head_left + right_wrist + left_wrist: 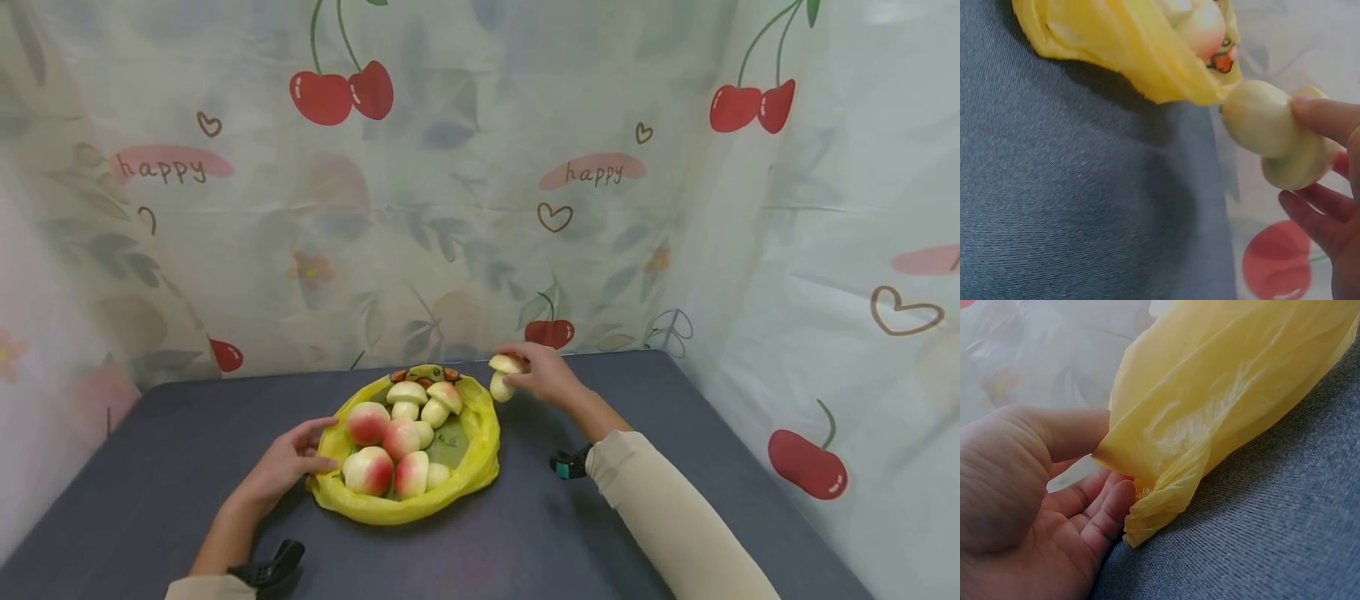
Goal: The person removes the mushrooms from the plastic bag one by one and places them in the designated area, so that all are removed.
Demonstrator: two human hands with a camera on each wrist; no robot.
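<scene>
My right hand [551, 377] grips a toy mushroom [501, 387] with a pale stem and yellowish cap, just off the right side of a yellow plastic bag [483, 467]. In the right wrist view the mushroom [1260, 119] is between thumb and fingers, above the table's far edge. The bag's mouth is spread wide, its edge rolled into a ring. My left hand [288, 458] pinches the bag's left edge; in the left wrist view, thumb and fingers meet at the yellow film [1166, 431]. Inside lie several red-and-white mushrooms [368, 471] and two with tan caps [442, 402].
A dark grey-blue cloth [420, 562] covers the table under the bag. Behind it hangs a pale curtain [435, 292] printed with cherries and hearts, which continues down the right side. Each wrist wears a black strap, such as the left wristband [270, 567].
</scene>
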